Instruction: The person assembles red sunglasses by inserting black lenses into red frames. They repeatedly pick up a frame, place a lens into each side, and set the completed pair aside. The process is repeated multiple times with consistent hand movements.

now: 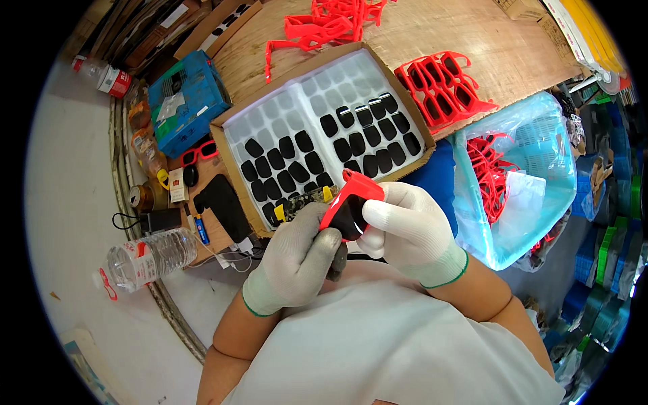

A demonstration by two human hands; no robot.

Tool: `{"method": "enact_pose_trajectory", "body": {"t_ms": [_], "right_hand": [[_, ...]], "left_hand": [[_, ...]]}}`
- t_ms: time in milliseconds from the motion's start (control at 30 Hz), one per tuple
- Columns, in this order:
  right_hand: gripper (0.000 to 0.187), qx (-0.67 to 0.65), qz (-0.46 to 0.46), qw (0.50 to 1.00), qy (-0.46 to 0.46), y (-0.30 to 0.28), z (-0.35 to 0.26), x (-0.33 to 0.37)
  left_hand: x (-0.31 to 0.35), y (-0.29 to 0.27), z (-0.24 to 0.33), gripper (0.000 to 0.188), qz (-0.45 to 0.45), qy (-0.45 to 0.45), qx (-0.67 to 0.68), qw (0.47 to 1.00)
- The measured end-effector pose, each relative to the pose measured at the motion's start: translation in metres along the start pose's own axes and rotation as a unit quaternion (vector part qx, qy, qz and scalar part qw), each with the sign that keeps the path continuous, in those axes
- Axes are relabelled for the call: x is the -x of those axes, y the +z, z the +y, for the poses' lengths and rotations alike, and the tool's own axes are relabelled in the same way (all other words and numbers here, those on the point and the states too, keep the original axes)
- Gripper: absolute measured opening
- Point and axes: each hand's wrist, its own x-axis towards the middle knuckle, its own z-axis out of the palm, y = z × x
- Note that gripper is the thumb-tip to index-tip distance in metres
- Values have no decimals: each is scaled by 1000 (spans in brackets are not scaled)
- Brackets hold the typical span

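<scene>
Between my two gloved hands is a pair of red sunglasses (350, 207) with a dark lens, held just above the near edge of a cardboard box. My left hand (301, 251), in a white glove with grey, dirty fingertips, grips the lower left part of the frame. The fingers of my right hand (412, 221), in a cleaner white glove, pinch its right side at the dark lens. Beyond them, the open cardboard box (260, 94) holds a pale tray with rows of black lenses (285, 180). Its far pockets show no black lenses.
Red frames (324, 30) lie heaped at the table's back, and red sunglasses (439, 94) stand stacked right of the box. A blue basket (540, 145) lined with plastic holds more red frames. At left are a blue case (189, 101), a black phone-like slab (226, 206) and a water bottle (152, 260).
</scene>
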Motion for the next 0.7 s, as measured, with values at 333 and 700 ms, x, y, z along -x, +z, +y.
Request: {"method": "enact_pose_trajectory", "body": {"t_ms": [333,700], "right_hand": [[24,247,-1,965,-82,3,-7,5],[22,362,35,919,-151,0,12,-4]], "left_hand": [[6,-1,1,19,42,49,-63,996],[12,2,-10,33,78,128,-229,962]]}}
